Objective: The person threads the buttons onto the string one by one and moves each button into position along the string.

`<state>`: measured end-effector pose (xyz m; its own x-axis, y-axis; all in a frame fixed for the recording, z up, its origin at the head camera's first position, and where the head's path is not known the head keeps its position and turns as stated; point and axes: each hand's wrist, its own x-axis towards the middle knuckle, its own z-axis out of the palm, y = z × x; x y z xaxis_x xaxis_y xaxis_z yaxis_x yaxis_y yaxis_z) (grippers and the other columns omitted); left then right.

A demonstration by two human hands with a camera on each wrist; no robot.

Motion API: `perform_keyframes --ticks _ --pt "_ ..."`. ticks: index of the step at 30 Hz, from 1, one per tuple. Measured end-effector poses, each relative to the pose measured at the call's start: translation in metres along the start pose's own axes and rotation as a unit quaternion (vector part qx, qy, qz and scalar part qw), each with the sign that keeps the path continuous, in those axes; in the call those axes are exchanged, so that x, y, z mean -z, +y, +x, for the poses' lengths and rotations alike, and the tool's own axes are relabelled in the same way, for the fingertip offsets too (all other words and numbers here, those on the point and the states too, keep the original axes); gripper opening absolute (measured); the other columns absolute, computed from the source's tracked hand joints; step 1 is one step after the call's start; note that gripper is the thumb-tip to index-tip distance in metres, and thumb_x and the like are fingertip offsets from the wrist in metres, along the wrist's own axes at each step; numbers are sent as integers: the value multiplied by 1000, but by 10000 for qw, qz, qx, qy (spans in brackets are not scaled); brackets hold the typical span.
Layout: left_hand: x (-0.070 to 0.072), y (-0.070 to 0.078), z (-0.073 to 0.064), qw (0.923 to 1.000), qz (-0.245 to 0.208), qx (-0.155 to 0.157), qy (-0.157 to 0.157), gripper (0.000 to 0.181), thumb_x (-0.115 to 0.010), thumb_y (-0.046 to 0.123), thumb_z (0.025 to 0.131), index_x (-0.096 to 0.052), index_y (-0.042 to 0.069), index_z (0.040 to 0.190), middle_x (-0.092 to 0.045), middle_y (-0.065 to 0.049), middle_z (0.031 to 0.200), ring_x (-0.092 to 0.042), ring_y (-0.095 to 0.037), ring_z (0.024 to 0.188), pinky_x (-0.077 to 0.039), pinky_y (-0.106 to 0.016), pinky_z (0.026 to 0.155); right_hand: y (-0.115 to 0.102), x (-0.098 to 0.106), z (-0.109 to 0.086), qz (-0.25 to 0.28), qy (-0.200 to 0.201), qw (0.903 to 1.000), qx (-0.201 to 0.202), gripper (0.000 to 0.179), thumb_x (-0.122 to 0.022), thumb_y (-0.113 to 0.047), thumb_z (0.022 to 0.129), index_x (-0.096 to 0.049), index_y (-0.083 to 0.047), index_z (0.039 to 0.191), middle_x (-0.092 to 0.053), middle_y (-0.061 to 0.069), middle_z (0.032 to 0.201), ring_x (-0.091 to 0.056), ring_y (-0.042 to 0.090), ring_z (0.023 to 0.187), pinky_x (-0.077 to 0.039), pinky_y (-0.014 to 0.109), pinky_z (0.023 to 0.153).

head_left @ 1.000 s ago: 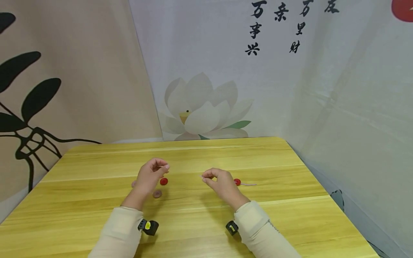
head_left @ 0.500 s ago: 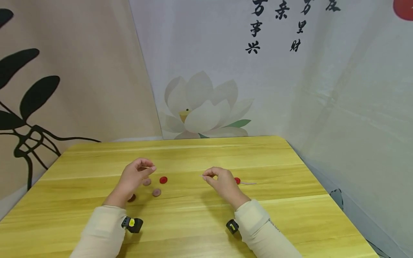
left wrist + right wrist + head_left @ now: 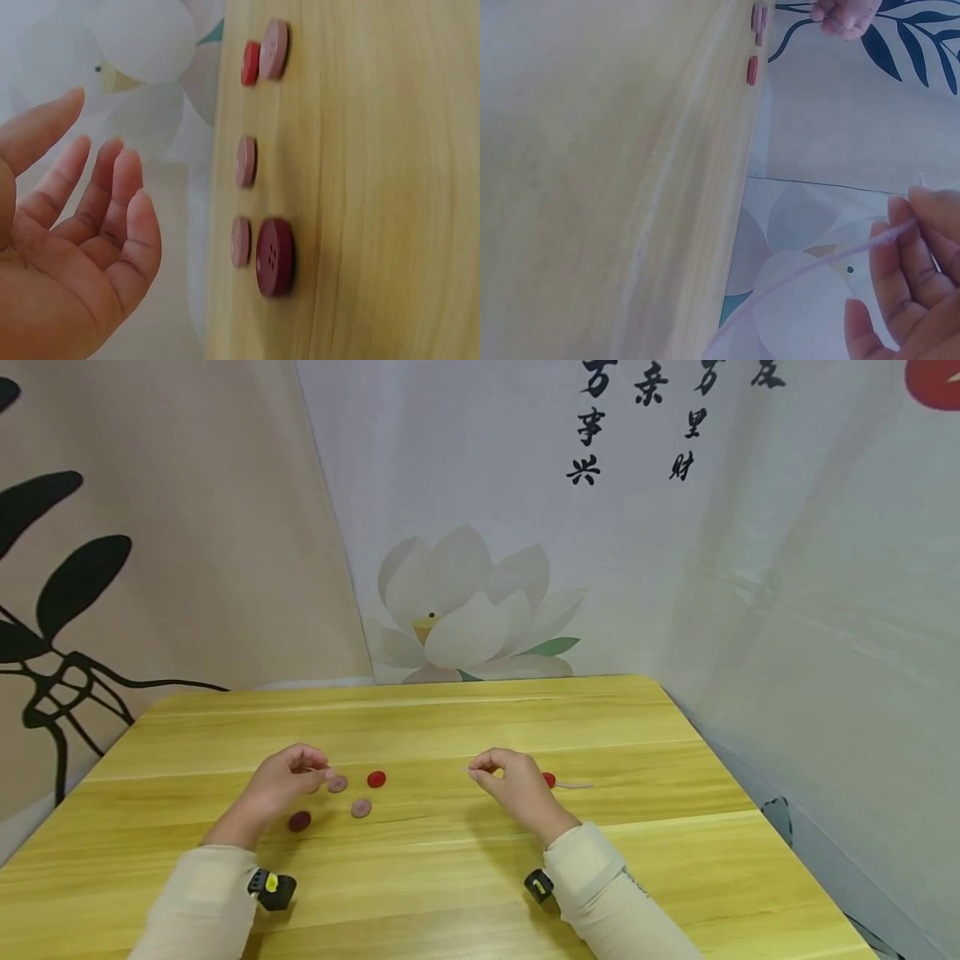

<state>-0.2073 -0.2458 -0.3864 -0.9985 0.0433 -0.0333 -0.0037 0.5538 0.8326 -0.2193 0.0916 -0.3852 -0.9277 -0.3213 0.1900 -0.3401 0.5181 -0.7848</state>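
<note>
My left hand hovers at the left over several buttons, fingers loosely bent and thumb apart from them in the left wrist view, with nothing held. Beneath and beside it lie a dark red button, a pink button, another pink button and a red button. One more pink button shows in the left wrist view. My right hand pinches a thin pale cord between thumb and fingertips, its short end sticking out past them. Behind that hand a second red button sits partly hidden, a cord tail trailing from it.
The wooden table carries all of this. A hanging cloth with a printed lotus and black characters stands behind its far edge. A wrist camera is strapped to the left sleeve, another camera to the right.
My left hand has moved left and slightly down toward the near side, uncovering the dark red button and a pink one. The right hand stays in place, pinching the cord.
</note>
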Motion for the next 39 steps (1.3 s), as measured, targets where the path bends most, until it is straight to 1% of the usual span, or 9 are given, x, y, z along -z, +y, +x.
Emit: perform_keyframes --ticks 5,8,13,15,19,26,29,34,39 --pt "7 -8 -1 9993 332 57 -180 39 -62 22 95 -53 -6 120 -58 -21 119 -54 -35 108 -48 -44 85 -1 0 0 12 -35 10000 -52 12 -63 -16 94 -70 -8 101 -68 -3 95 -58 21 87 -48 31 72" --pt "10 -13 -1 9987 421 119 -244 39 -63 21 95 -54 -6 121 -58 -21 117 -54 -35 107 -48 -45 85 -1 0 1 -5 -73 9999 -80 13 -63 -16 94 -70 -8 101 -68 -3 94 -58 21 86 -48 31 72" --pt "14 -19 -3 9970 567 191 -499 40 -65 22 93 -55 -4 121 -59 -18 116 -56 -31 105 -49 -43 85 0 0 1 -40 -111 9999 -79 12 -63 -16 94 -70 -8 101 -68 -3 93 -58 21 85 -48 30 72" --pt "15 -21 -4 9960 625 168 -615 41 -66 22 92 -55 -4 121 -59 -19 117 -56 -31 105 -49 -43 85 0 0 0 -44 -112 9999 -78 11 -63 -16 95 -70 -9 100 -68 -3 94 -58 21 85 -48 30 72" --pt "15 -23 -5 9946 743 115 -709 43 -69 23 90 -56 -5 121 -59 -21 119 -56 -33 107 -48 -46 87 -1 1 0 -78 -111 9999 -68 10 -63 -16 95 -70 -10 100 -68 -3 95 -57 19 83 -47 29 71" --pt "16 -29 -6 9940 687 161 -834 51 -73 21 87 -54 -8 124 -55 -25 124 -53 -40 112 -43 -55 93 1 2 0 -136 -105 9999 2 9 -63 -15 95 -70 -11 99 -68 -2 95 -57 18 83 -47 28 70" --pt "17 -32 -6 9938 665 170 -869 52 -74 21 85 -54 -9 123 -55 -26 123 -53 -42 111 -42 -58 94 2 1 0 -160 -111 9998 17 9 -63 -16 94 -70 -11 99 -68 -3 94 -57 17 83 -47 28 71" --pt "17 -35 -7 9937 684 187 -866 49 -77 17 83 -55 -10 118 -56 -26 119 -55 -40 108 -43 -56 92 2 1 0 -175 -136 9998 7 11 -63 -16 95 -70 -9 100 -68 -3 95 -57 18 82 -46 27 69" --pt "18 -37 -7 9930 610 66 -1006 51 -79 11 79 -55 -12 118 -56 -28 117 -58 -41 105 -47 -52 90 1 1 -1 -153 -148 9998 -17 12 -63 -16 95 -70 -8 101 -68 -2 95 -57 20 82 -47 27 68"
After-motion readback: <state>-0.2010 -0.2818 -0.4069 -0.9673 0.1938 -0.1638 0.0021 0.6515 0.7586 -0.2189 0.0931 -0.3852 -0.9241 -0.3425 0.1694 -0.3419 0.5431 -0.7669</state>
